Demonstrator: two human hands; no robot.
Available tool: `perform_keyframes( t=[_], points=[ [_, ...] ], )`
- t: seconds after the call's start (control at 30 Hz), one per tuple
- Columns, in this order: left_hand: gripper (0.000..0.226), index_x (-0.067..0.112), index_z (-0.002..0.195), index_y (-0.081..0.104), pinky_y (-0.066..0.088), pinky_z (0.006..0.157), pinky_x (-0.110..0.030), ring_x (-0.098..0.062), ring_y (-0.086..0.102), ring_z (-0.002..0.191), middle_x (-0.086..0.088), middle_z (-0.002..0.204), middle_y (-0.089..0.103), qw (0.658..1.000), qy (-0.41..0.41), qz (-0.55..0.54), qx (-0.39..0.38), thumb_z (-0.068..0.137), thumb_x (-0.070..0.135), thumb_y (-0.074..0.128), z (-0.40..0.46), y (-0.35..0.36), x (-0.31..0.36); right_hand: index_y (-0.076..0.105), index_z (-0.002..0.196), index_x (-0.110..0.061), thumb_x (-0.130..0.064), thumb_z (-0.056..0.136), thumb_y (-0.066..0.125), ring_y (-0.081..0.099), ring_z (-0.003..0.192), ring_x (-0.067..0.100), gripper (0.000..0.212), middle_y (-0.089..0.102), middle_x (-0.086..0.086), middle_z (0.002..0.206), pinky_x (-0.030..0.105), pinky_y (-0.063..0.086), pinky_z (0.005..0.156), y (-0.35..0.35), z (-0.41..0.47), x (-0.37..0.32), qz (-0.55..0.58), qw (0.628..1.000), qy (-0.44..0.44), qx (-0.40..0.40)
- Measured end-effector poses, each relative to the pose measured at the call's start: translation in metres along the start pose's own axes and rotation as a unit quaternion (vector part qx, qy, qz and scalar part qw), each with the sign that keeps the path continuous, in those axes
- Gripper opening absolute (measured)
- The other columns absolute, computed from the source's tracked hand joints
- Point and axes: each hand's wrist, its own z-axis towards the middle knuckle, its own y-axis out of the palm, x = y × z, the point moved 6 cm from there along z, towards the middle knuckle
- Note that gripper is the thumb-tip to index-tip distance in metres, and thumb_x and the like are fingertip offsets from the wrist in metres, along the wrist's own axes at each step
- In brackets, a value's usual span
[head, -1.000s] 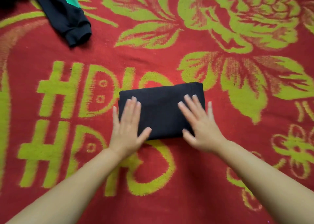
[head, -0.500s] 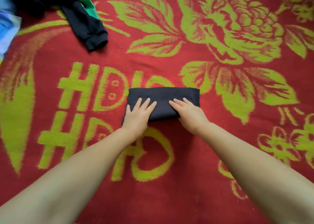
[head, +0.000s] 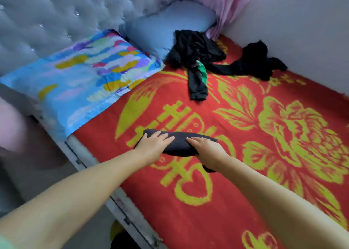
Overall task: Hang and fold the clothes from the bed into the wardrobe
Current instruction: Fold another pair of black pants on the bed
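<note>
Head view: a red blanket [head: 236, 201] with yellow flowers covers the bed, set against a grey tufted headboard [head: 56, 16] and a white wall. Near the blanket's left edge, both hands hold the folded dark garment [head: 179, 144]: the left hand [head: 153, 144] grips its left end, the right hand [head: 205, 150] its right end, fingers laid over the top. Beyond it, towards the headboard, lie a patterned pillow [head: 85, 78], a plain blue pillow [head: 170, 27] and a heap of black clothes [head: 198, 55].
</note>
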Motion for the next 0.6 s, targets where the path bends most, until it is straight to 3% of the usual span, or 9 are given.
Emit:
perform_keyframes(
  t=[0.23,0.47,0.57,0.6],
  points=[
    [0.081,0.025,0.153,0.009,0.024,0.111,-0.056,-0.025,0.009,0.146,-0.001,0.159,0.013,0.983,-0.172,-0.059,0.031,0.089,-0.011,0.042,-0.18,0.025,-0.122,0.018,0.152,-0.025,-0.004,0.095,0.043,0.034,0.138,0.022,0.066,0.027,-0.005,0.156,0.039,0.045,0.099,-0.035,0.018,-0.207,-0.075,0.979,-0.19,0.008],
    [0.079,0.026,0.153,0.012,0.025,0.11,-0.055,-0.025,0.013,0.145,0.001,0.158,0.016,0.933,-0.329,-0.132,0.059,0.089,-0.008,0.044,-0.426,0.105,-0.234,0.015,0.153,-0.025,-0.01,0.092,0.05,0.036,0.138,0.021,0.071,0.026,-0.004,0.156,0.032,0.034,0.107,-0.028,-0.026,-0.486,-0.149,0.917,-0.371,-0.012],
    [0.08,0.026,0.153,0.012,0.03,0.109,-0.051,-0.025,0.014,0.145,-0.001,0.158,0.017,0.912,-0.369,-0.169,0.059,0.088,-0.013,0.038,-0.523,0.157,-0.27,0.015,0.153,-0.025,-0.014,0.095,0.048,0.035,0.138,0.023,0.068,0.025,-0.002,0.157,0.032,0.032,0.108,-0.002,-0.057,-0.594,-0.166,0.887,-0.427,-0.05],
    [0.079,0.026,0.153,0.012,0.031,0.109,-0.049,-0.025,0.015,0.145,-0.001,0.158,0.017,0.898,-0.397,-0.182,0.06,0.088,-0.012,0.037,-0.584,0.189,-0.285,0.015,0.153,-0.025,-0.014,0.095,0.048,0.035,0.138,0.024,0.068,0.026,-0.001,0.157,0.032,0.032,0.108,0.021,-0.074,-0.66,-0.175,0.869,-0.459,-0.066]
  ],
)
